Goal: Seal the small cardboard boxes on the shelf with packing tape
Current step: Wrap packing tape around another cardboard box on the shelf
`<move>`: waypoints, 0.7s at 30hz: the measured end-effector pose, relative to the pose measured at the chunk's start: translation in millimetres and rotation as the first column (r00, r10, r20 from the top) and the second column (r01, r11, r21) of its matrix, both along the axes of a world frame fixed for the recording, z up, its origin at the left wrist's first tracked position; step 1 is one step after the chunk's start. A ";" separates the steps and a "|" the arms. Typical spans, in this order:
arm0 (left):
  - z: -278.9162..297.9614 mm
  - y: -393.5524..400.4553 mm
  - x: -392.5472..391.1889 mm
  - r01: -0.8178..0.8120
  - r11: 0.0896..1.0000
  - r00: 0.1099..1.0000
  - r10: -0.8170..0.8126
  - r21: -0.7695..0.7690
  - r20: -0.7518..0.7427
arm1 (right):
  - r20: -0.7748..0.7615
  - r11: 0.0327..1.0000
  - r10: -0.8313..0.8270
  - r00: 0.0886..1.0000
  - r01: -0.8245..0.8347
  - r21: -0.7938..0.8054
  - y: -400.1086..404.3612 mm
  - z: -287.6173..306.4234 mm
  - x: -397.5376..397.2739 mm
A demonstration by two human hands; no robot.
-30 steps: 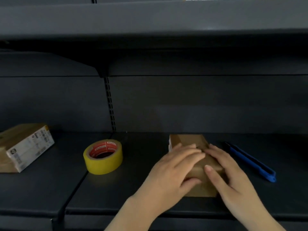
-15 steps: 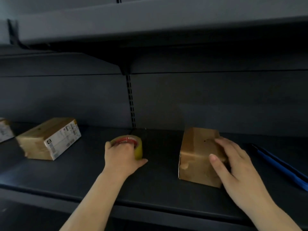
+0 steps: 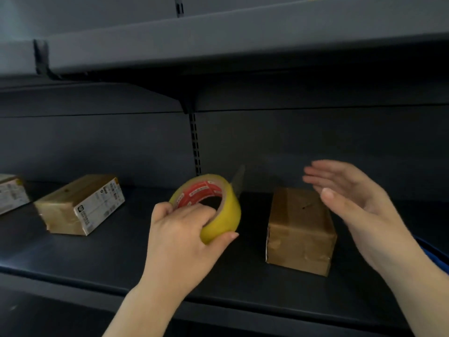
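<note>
Far left, labelled brown cardboard box [image 3: 80, 205] on dark metal shelf [image 3: 97, 259]. Left hand [image 3: 181, 235] grips yellow packing-tape roll [image 3: 211, 207], lifted, loose tail up (light, rigid; hold by rim). Plain brown cardboard box [image 3: 300, 227] rests mid-shelf. Right hand [image 3: 359, 210] spread, empty. Blue object at right edge cut off.

Left hand [image 3: 179, 239] grips yellow tape roll [image 3: 213, 207] above dark shelf [image 3: 97, 259], loose tape end sticking up. Right hand [image 3: 364, 212] hovers open-fingered over plain cardboard box [image 3: 298, 229]. Two labelled boxes [image 3: 80, 205] sit far left.
</note>
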State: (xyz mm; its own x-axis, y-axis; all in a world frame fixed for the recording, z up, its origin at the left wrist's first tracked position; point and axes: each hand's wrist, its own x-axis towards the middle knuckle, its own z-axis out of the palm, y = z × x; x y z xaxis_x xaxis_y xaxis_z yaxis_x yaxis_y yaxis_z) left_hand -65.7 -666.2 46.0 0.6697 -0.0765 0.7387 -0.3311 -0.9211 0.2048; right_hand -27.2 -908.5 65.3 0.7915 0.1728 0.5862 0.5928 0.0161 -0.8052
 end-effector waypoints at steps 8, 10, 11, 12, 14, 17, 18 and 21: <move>19.1 -27.0 -41.7 0.143 0.989 0.975 -0.147 0.034 0.169 | -0.112 0.947 0.250 0.962 -0.267 -0.179 33.2 28.2 -4.0; 20.3 -33.6 -43.9 0.169 0.985 0.968 -0.168 0.011 0.187 | -0.071 0.975 0.202 0.977 -0.208 -0.084 35.9 29.7 -6.9; 20.9 -37.4 -44.5 0.186 0.982 0.965 -0.180 -0.011 0.191 | -0.059 0.984 0.168 0.984 -0.170 -0.044 34.5 30.8 -8.2; 21.6 -42.0 -45.0 0.206 0.978 0.963 -0.195 -0.040 0.185 | -0.047 0.991 0.133 0.990 -0.134 -0.028 32.5 33.0 -9.5; 22.5 -51.2 -46.2 0.244 0.963 0.964 -0.227 -0.113 0.142 | -0.025 0.994 0.092 0.995 -0.093 -0.055 27.4 40.9 -12.5; 26.1 -60.8 -53.0 0.394 0.845 0.907 -0.421 -0.362 0.003 | 0.015 0.985 0.045 0.999 -0.042 -0.167 17.8 57.3 -19.3; 25.4 -61.7 -54.5 0.472 0.744 0.837 -0.547 -0.472 -0.025 | 0.024 0.978 0.031 0.999 -0.025 -0.206 13.8 63.7 -21.7; 21.4 -59.5 -56.4 0.570 0.408 0.527 -0.847 -0.713 -0.064 | -0.001 0.954 0.002 1.000 -0.002 -0.298 3.3 78.2 -26.2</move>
State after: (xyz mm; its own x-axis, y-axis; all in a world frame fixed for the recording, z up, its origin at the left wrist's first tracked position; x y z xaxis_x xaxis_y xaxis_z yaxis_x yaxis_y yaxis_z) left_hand -122.1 -725.7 67.4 0.7751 -0.3475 0.5276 -0.5705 -0.0261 0.8209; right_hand -53.4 -905.2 143.5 0.7915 0.3415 0.5068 0.5922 -0.2238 -0.7741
